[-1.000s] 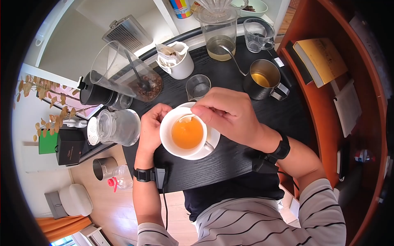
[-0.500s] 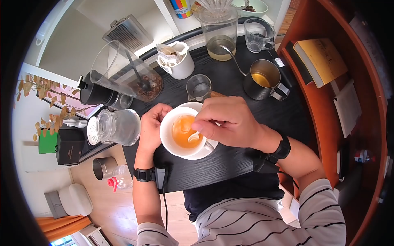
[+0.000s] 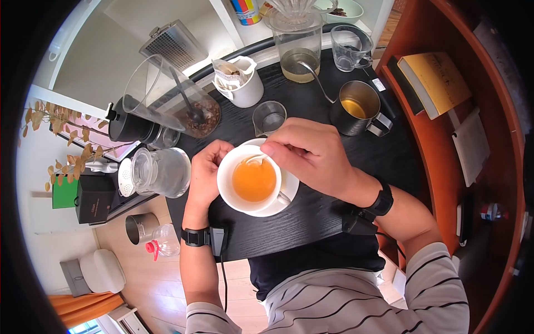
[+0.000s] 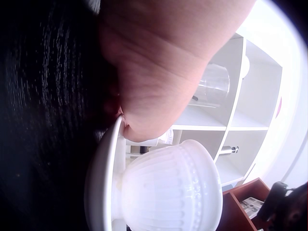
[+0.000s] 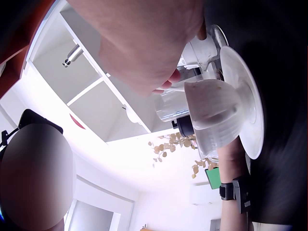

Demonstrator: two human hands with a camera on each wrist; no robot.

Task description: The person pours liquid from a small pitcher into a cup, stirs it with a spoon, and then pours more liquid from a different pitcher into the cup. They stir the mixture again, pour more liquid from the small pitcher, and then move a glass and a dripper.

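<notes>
A white cup of orange-amber liquid stands on a white saucer, its handle toward the lower right. My right hand pinches a small white spoon between thumb and fingers over the cup's far side. The spoon's lower end dips into the liquid. On the left, my left hand pinches the saucer's edge; the left wrist view has the thumb right at the rim. Beyond the cup sits a small glass pitcher, partly behind the right hand in the right wrist view.
A steel mug stands right, near a glass server and a glass cup. Further left are a white mug holding a drip bag, a clear container of brown bits and a glass jar. A wooden shelf borders the right.
The spoon went from the cup's far side to its near right side, then back to the far side, my right hand moving with it. My left hand stays at the saucer.
</notes>
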